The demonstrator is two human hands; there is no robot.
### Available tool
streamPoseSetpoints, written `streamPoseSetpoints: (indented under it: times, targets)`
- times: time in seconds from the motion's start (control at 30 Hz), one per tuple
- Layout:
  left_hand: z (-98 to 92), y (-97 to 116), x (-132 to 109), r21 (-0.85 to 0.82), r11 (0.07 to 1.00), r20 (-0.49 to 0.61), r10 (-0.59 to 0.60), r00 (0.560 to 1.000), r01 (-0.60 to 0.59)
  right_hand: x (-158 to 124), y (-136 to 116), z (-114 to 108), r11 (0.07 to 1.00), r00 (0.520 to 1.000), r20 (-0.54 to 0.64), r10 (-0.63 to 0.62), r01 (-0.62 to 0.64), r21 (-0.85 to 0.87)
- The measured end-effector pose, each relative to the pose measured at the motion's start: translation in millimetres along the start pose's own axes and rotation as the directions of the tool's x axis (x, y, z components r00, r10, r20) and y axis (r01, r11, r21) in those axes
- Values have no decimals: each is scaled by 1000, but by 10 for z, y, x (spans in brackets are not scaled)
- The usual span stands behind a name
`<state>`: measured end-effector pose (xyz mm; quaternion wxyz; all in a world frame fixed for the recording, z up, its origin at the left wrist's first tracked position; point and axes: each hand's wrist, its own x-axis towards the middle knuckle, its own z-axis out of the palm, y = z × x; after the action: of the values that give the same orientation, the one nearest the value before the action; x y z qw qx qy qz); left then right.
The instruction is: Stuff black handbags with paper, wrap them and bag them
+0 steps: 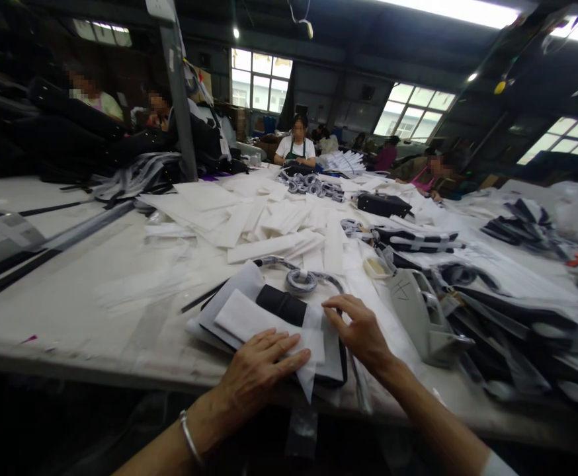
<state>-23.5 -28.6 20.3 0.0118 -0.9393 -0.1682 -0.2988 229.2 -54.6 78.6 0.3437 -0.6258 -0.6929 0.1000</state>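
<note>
A black bag [336, 378] lies at the table's front edge, partly covered by white sheets. My left hand [266, 360] rests with fingers spread on a folded white sheet [249, 317] on top of the bag. My right hand [358, 328] is at the bag's right side, its thumb and index finger brought together near the upper end of a translucent strip [312, 318]. Whatever is between those fingertips is too small to make out. The strip runs down over the white sheet and hangs past its lower edge. A plastic-wrapped coiled strap [301, 281] lies just behind the bag.
Loose white sheets [269, 221] are heaped beyond the bag. A grey tape dispenser [418, 317] stands to the right, beside plastic-wrapped black pieces [512, 330]. Another dispenser [4, 238] sits at far left. A co-worker [296, 144] sits across the table; a metal post [182, 99] rises at left.
</note>
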Motion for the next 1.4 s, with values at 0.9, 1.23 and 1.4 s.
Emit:
streamPoseSetpoints:
  times: [0.9, 1.23, 1.4]
  targets:
    - [134, 141, 201, 106, 990, -33, -87, 996, 90, -1124, -44, 336, 862, 860, -95, -502, 506, 26]
    - [180, 185, 193, 121, 987, -59, -95, 994, 102, -1292, -147, 269, 877, 882, -91, -462, 470, 98]
    - [179, 186, 190, 80, 989, -87, -115, 990, 122, -1141, -184, 173, 876, 867, -131, -481, 473, -88]
